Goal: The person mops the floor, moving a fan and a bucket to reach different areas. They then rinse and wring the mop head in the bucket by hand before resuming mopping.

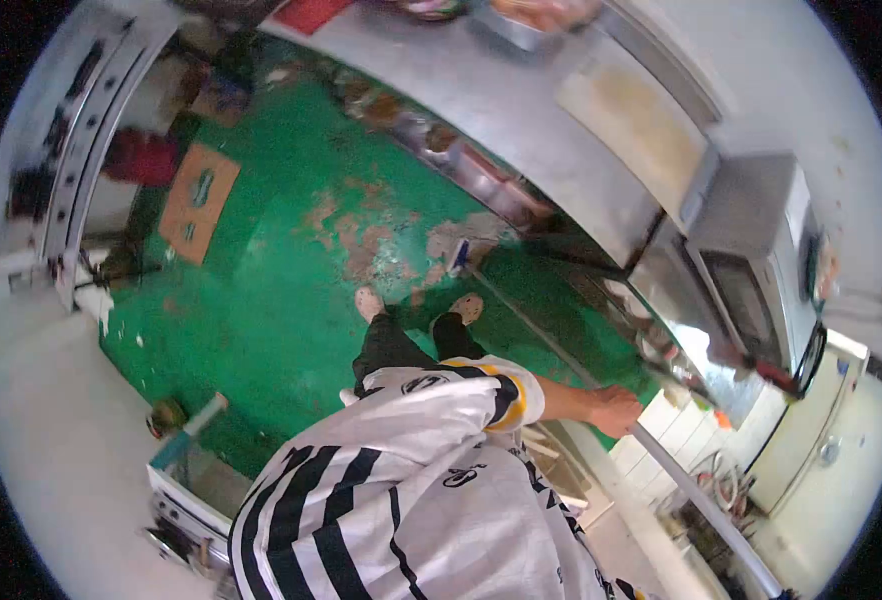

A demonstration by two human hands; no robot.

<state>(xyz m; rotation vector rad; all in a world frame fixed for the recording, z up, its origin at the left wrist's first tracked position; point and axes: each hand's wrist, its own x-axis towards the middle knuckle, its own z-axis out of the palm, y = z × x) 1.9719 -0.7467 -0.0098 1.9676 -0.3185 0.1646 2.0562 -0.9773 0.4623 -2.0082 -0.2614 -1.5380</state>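
White shirt with black stripes (416,490): nearest the camera, lower centre.
Flat brown cardboard sheet (199,205): on the floor, left; loose-looking edge, best kept clear of.
Green floor (261,300): bare stretch between cardboard and feet; widest room for strokes, I judge.
Pale shoes (368,303): set apart, decent stance for leaning into a stroke.
Blue tool head (461,257): low by brownish floor patches (371,240), ahead of the shoes; flat contact and even pressure should serve.
Left hand (616,410): reaches across the body, wrapped round the long grey pole (703,507).
Right hand: out of frame; grip can't be told.
Steel counter (521,110): front edge limits sideways swing.
White tiles (666,440): close by the pole; watch its rear end.
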